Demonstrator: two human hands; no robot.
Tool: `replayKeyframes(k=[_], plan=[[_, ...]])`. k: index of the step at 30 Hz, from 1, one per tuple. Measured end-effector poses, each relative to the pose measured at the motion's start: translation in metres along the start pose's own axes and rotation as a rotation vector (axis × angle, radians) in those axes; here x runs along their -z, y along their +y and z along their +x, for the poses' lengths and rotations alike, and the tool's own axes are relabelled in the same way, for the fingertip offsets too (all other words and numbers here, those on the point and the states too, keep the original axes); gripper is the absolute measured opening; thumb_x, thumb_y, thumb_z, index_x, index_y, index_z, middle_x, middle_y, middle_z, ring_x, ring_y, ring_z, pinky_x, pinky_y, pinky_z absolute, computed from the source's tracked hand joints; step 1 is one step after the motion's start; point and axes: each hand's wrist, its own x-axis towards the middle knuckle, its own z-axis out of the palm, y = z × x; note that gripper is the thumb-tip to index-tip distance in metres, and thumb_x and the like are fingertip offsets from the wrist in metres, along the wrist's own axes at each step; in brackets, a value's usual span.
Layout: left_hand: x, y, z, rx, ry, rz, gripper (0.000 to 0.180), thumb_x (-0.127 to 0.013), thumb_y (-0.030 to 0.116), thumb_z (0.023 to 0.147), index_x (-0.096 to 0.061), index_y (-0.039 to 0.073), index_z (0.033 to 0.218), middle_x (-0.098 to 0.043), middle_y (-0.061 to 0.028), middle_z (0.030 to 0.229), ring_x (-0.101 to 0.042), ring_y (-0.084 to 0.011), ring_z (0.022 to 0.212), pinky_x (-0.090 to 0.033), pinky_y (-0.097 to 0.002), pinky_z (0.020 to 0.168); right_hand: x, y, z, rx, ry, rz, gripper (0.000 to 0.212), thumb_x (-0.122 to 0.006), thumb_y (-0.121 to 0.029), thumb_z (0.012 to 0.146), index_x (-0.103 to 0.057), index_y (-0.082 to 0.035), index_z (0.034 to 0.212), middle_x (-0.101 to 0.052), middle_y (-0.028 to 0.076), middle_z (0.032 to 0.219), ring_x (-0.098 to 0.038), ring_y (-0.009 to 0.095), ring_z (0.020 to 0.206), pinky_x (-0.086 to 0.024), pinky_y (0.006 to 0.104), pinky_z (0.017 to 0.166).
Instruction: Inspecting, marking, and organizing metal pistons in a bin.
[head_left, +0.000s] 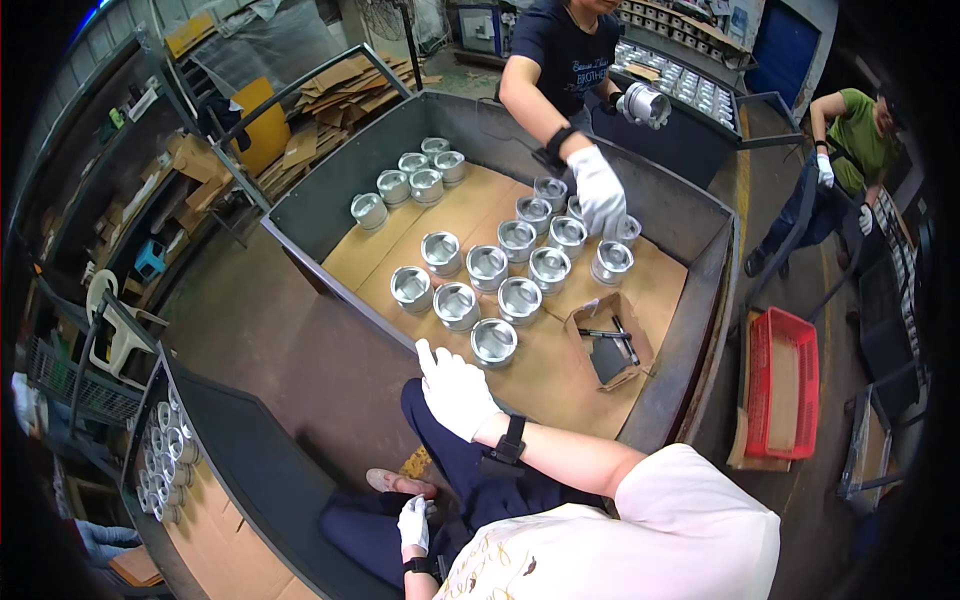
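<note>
Big grey bin (pixel 335 190) is filling mid-frame, with its nearest upright silvery cylinder (pixel 494 343) sitting just up and right of the empty-looking, loosely open right hand (pixel 455 390), which is hovering way closer than the low-down left hand (pixel 414 522), whose grip's honestly impossible to tell.

Our right hand (pixel 457 397) by bin (pixel 340 180); from it, we see metal cylinders (pixel 519 302) at one o'clock, carton (pixel 581 345) at two, left hand (pixel 413 522) near seven.

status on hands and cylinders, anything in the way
Left hand low by leg, right hand at bin rim. Cylinders standing on cardboard. Co-worker's hand over far cylinders.
</note>
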Motion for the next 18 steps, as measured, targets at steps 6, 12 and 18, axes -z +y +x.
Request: replayKeyframes(k=[6,12,18], plan=[[-0.005,0.015,-0.009,-0.038,0.034,0.156,0.028,-0.05,0.019,0.095,-0.065,-0.001,0.108,-0.071,-0.0112,0.099,-0.068,-0.0184,0.086,-0.052,-0.029,0.079,0.0,0.005,-0.002,-0.022,-0.006,0.017,0.055,-0.052,-0.016,0.083,-0.045,-0.001,0.136,-0.051,0.006,0.085,-0.055,0.016,0.07,-0.048,0.0291,0.053],[0.002,-0.005,0.001,-0.037,-0.015,0.043,0.028,-0.048,0.019,0.099,-0.062,-0.001,0.113,-0.07,-0.0112,0.097,-0.067,-0.0177,0.083,-0.052,-0.0292,0.076,0.002,0.0,-0.001,-0.023,-0.027,0.008,0.055,-0.052,-0.016,0.083,-0.044,-0.001,0.136,-0.051,0.006,0.086,-0.056,0.016,0.071,-0.049,0.0293,0.055],[0.0,0.011,-0.007,-0.068,0.015,0.154,0.028,-0.048,0.018,0.099,-0.061,-0.001,0.113,-0.07,-0.0106,0.097,-0.066,-0.0167,0.083,-0.052,-0.0281,0.076,0.001,0.001,0.001,-0.012,-0.018,0.021,0.055,-0.053,-0.016,0.083,-0.045,-0.001,0.136,-0.052,0.007,0.087,-0.056,0.017,0.071,-0.05,0.0301,0.055]])
